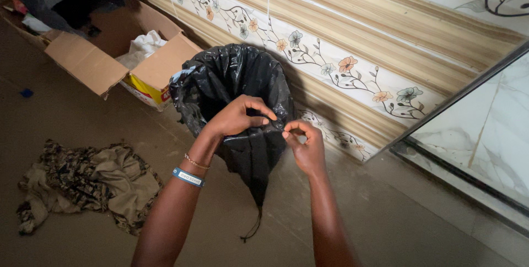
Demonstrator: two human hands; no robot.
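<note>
floral wall tiles (341, 68) back a black bin bag (237, 79); left hand (237, 117) and right hand (306, 144) both pinch its near rim, beside a cardboard box (99, 52) and crumpled cloth (82, 181).

Both forearms extend forward from the lower frame edge and converge at centre. Left hand (238, 117): palm down, wrist bent, fingers curled forward, thumb and fingertips pinched closed. Right hand (306, 144): back toward the camera, fingers curled inward, thumb and index pinched. The fingertips of both hands nearly meet
</note>
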